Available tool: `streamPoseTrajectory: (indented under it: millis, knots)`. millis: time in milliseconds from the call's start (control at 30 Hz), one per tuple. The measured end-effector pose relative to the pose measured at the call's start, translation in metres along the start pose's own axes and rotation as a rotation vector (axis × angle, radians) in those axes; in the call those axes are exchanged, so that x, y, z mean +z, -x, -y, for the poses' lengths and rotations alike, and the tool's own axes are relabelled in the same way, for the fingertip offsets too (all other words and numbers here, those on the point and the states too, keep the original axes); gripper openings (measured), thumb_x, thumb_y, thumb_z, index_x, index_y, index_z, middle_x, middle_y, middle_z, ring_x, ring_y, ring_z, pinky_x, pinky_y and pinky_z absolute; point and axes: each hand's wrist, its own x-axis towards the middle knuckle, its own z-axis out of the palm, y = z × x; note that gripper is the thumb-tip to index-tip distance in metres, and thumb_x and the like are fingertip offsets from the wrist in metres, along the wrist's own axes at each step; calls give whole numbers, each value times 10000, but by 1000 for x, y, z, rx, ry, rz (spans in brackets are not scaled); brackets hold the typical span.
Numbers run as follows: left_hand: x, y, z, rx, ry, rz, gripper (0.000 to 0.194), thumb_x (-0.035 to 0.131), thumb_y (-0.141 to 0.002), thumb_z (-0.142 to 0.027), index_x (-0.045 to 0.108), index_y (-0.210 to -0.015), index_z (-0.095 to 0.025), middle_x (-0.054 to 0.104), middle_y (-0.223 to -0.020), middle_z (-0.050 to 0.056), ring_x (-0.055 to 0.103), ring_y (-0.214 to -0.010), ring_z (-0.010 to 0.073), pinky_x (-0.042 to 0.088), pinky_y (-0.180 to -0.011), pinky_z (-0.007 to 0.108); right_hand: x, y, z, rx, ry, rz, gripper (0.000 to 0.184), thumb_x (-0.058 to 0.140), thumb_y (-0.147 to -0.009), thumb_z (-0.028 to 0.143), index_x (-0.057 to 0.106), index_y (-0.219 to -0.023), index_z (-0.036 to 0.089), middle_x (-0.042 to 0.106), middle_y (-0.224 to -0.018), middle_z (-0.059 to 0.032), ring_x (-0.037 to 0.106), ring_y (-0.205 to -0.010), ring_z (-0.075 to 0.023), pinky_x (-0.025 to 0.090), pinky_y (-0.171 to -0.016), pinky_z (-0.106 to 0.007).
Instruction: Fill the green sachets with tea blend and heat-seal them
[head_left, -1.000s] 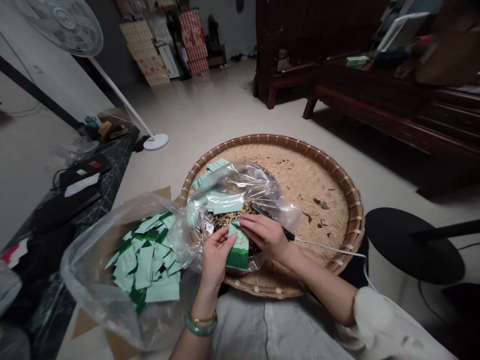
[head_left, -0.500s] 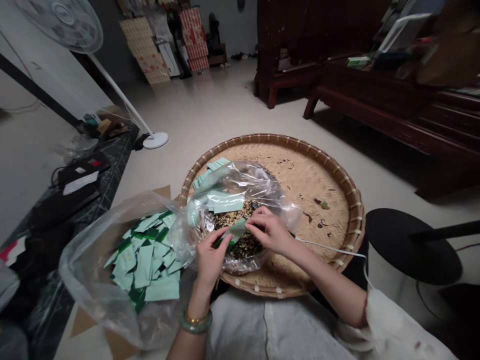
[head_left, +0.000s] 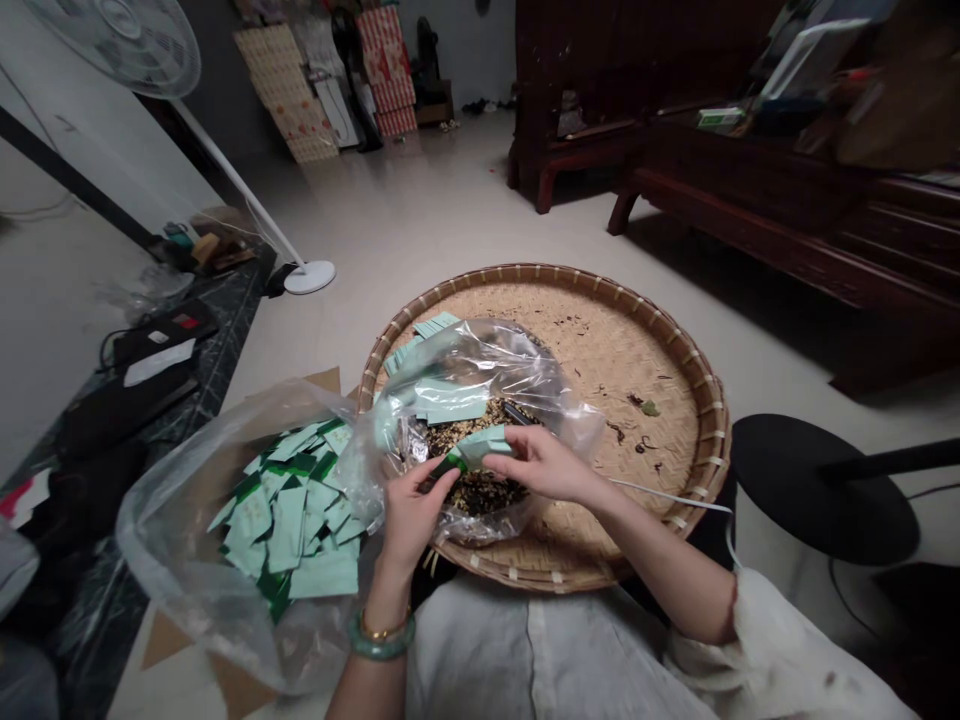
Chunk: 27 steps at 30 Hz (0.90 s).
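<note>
My left hand (head_left: 418, 508) pinches the darker green end of a small pale green paper packet (head_left: 480, 447). On its other end are the closed fingers of my right hand (head_left: 541, 462). The packet is held just above an open clear plastic bag (head_left: 499, 345), which contains dark and tan loose dried material (head_left: 480, 488). Pale green packets (head_left: 450, 401) lie at the bag's far left side, and a dark slim object (head_left: 517, 413) rests on the dried material. The bag sits on a round woven bamboo tray (head_left: 611, 350).
Left of the tray stands another clear plastic bag (head_left: 176, 590) with a heap of green packets (head_left: 304, 510). A white cable (head_left: 667, 495) crosses the tray's right rim. A black round base (head_left: 817, 490), a white fan (head_left: 310, 277) and dark wooden furniture (head_left: 750, 230) stand around.
The packet has turned slightly and shows more of its dark green end at my left hand. My left hand has shifted a little to the left; my right hand has moved a bit to the right.
</note>
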Motion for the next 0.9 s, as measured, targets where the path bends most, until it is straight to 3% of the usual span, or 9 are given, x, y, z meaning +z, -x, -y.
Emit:
streamPoseTrajectory:
  millis: [100, 200, 333, 400, 467, 567, 767, 900]
  knots:
    - [-2, -2, 1, -6, 3, 47, 221, 750, -661, -286, 767, -857, -184, 762, -764, 44, 680, -647, 191, 558, -650, 295, -2, -3, -2, 92, -95, 114, 252, 542, -862, 368, 616, -710, 181, 543, -570, 25, 518, -518, -115, 425, -475, -230]
    - [-7, -4, 1, 26, -37, 60, 242, 720, -710, -299, 750, -920, -182, 752, -777, 47, 671, -650, 185, 561, -657, 304, -5, -6, -5, 75, -99, 112, 293, 479, -897, 386, 609, -723, 190, 539, -587, 22, 507, -523, -113, 432, -484, -230]
    - [-7, -3, -9, 391, -363, -80, 458, 695, -763, -306, 624, -1198, -184, 688, -1124, 119, 606, -1025, 272, 490, -919, 450, -2, -9, -9, -4, 113, 10, 345, 417, -930, 376, 567, -683, 187, 521, -592, 17, 475, -561, -122, 399, -540, -241]
    - [-2, 0, -14, 577, -500, -18, 600, 710, -757, -300, 521, -1310, -167, 577, -1311, 150, 499, -1166, 306, 429, -991, 494, 4, -9, -10, -12, 197, -2, 361, 395, -941, 371, 548, -673, 184, 524, -607, 16, 468, -577, -125, 391, -572, -250]
    - [5, 2, -16, 665, -566, 105, 590, 660, -801, -228, 460, -1354, -178, 547, -1349, 135, 480, -1162, 289, 429, -993, 476, 11, -9, -11, -15, 217, 24, 371, 384, -947, 378, 543, -676, 181, 526, -617, 19, 459, -579, -123, 388, -586, -252]
    - [12, 3, -12, 665, -547, 122, 524, 576, -832, -116, 460, -1337, -191, 619, -1237, 110, 506, -1081, 260, 463, -945, 441, 18, -10, -12, -14, 147, 74, 389, 381, -950, 400, 558, -688, 173, 537, -628, 22, 464, -592, -121, 402, -604, -250]
    - [11, 2, -5, 627, -472, 82, 451, 583, -812, -124, 533, -1250, -218, 665, -1130, 84, 544, -1017, 257, 491, -885, 442, 16, -12, -8, 33, -65, 103, 431, 445, -917, 465, 573, -642, 159, 532, -580, 30, 488, -570, -114, 433, -597, -253]
    - [6, 1, -5, 622, -459, -28, 357, 610, -789, -137, 602, -1139, -206, 666, -1076, 85, 567, -1005, 254, 486, -878, 439, 9, -9, 8, -30, -140, 93, 379, 484, -902, 466, 643, -725, 171, 633, -672, 5, 604, -681, -148, 499, -692, -300]
